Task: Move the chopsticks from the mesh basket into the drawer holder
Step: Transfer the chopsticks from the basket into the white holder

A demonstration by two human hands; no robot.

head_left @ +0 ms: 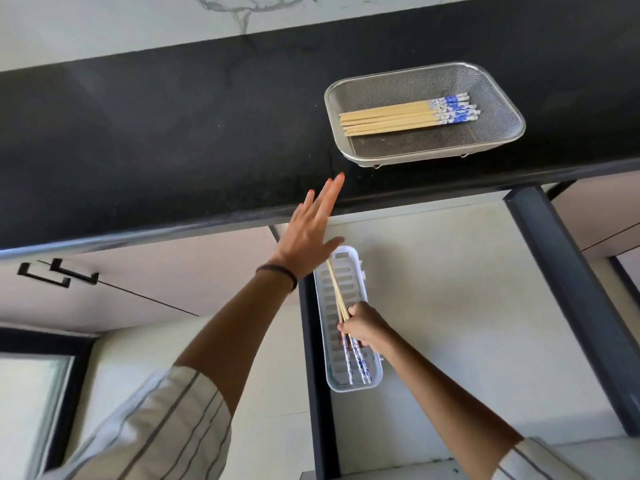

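Countertop: black slab across the upper view; the landmark for everything below, its front edge running left to right.
Drawer: pulled open beneath the countertop's front edge, pale floor, dark frame rails at its left and right.
Mesh basket: steel, rectangular, sitting on the countertop near its front edge, toward the right.
Drawer holder: white slotted tray on the drawer floor, below the countertop edge, against the drawer's left rail.
Left hand: raised over the countertop's front edge, fingers straight and slightly fanned, holding nothing, pointed toward the basket.
Right hand: below the countertop, over the holder's middle, fingers curled round a small bunch of chopsticks.
Basket chopsticks: a neat row still in the basket on the countertop, blue-patterned ends to the right.
Held chopsticks: in the right hand, bare tips toward the countertop, patterned ends at the holder's near end; whether they already rest on the tray floor, I cannot tell.
Stage: judged partway, one bunch being laid down while the rest wait.
Risk: releasing while the bunch lies slanted could leave tips riding over the holder's wall and onto the drawer floor.
Risk: the reaching left hand could nudge the light basket along the countertop, or scatter the row.
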